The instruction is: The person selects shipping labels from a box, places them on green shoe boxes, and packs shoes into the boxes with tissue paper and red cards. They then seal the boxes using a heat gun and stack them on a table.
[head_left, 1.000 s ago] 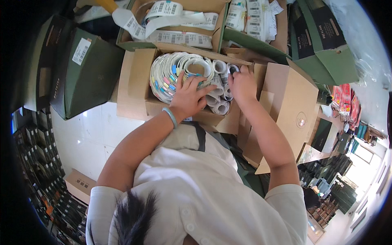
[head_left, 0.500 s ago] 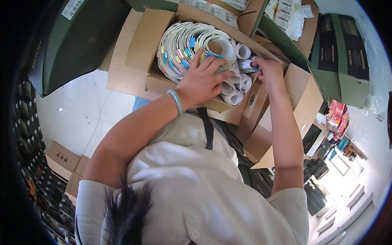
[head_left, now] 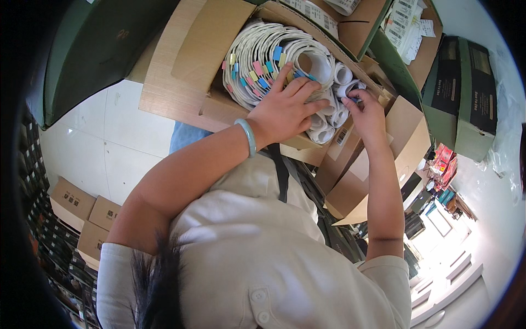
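Observation:
A brown carton (head_left: 222, 109) holds a thick roll of layered white paper (head_left: 246, 55) with coloured sticky tabs along its edges. Several small paper rolls (head_left: 322, 135) are packed at its right side. My left hand (head_left: 287, 105), with a pale green bangle (head_left: 245, 137) on the wrist, lies over the big roll's lower right part, fingers spread and holding nothing. At the carton's right end, my right hand (head_left: 366, 109) pinches a small paper roll (head_left: 350, 88) between thumb and fingers. The palm-side contact of my left hand is hidden.
Behind stands another open carton with label sheets (head_left: 318, 16), and at the right a green box of loose labels (head_left: 402, 33). An open brown box (head_left: 402, 131) sits beside my right forearm. Dark green boxes (head_left: 104, 49) rise at the left; brown cartons (head_left: 71, 200) stand on the floor.
The whole view has shifted, placing the carton slightly farther right. My right fingers have changed their hold on the small roll, whose end now faces up more. My left hand remains on the big roll.

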